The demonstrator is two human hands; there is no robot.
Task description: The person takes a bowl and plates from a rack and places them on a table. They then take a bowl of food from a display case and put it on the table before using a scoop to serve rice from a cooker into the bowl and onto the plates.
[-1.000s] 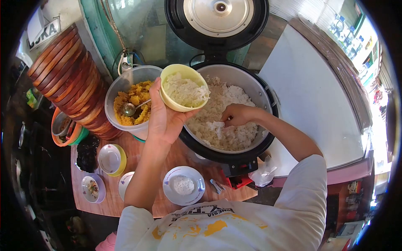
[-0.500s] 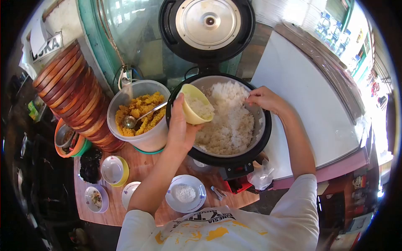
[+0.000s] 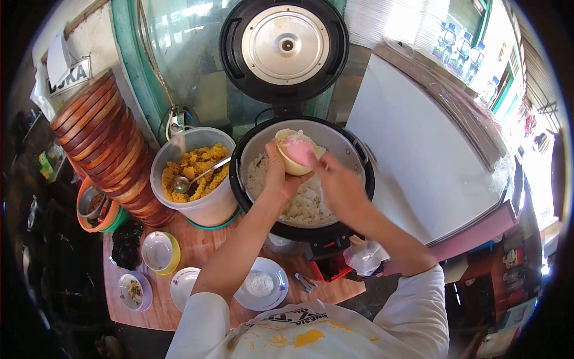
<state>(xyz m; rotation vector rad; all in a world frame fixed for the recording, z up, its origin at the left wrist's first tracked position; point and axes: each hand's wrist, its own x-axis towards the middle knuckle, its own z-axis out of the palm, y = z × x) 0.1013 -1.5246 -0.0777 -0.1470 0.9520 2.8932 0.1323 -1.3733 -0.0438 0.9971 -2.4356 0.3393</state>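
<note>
My left hand (image 3: 282, 175) is wrapped round a small pale yellow bowl (image 3: 289, 166), which tilts above the open rice cooker (image 3: 368, 179). My right hand (image 3: 339, 186) grips a pink rice paddle (image 3: 301, 152) by its handle, mostly hidden in the fist. The paddle's flat blade lies over the bowl's mouth, and some white rice shows at its upper edge. More white rice (image 3: 308, 206) lies in the cooker's pot below both hands. The cooker's round metal-lined lid (image 3: 286, 46) stands raised behind.
Left of the cooker stands a clear tub (image 3: 206, 209) of yellow food with a ladle (image 3: 181, 183) in it. Stacked wooden plates (image 3: 107, 143) rise beyond. Small bowls (image 3: 158, 251) and a plate with white rice (image 3: 275, 293) sit in front. A white surface (image 3: 412, 143) is on the right.
My right hand has lifted the paddle out of the cooker's rice and brought it left onto the bowl. My left hand has moved the bowl slightly right, over the pot. The view has shifted slightly.
</note>
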